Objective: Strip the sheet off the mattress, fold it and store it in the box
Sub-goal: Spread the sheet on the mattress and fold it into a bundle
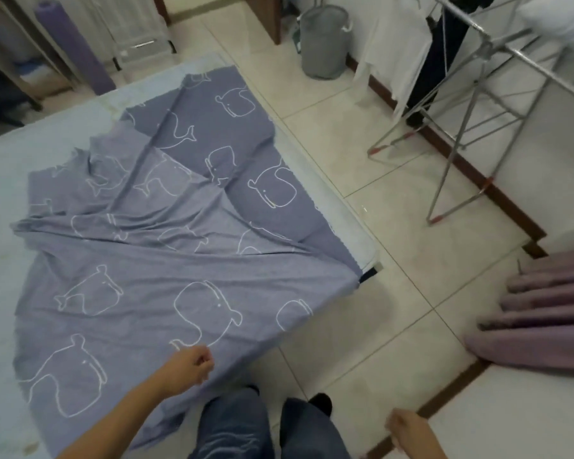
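A blue-grey sheet (166, 253) printed with white whale outlines lies loose and rumpled across the pale blue mattress (4, 200), its near edge hanging off the mattress's front. My left hand (188, 367) pinches the sheet's near edge with curled fingers. My right hand (408, 432) hangs low at the right over the floor, blurred, fingers loosely curled, holding nothing. No box is in sight.
My legs in jeans (265, 429) stand on the tiled floor (371, 293) beside the mattress corner. A metal drying rack (471, 104) with clothes stands at the right, a grey laundry basket (325, 41) at the back, a purple curtain (544, 309) at the right edge.
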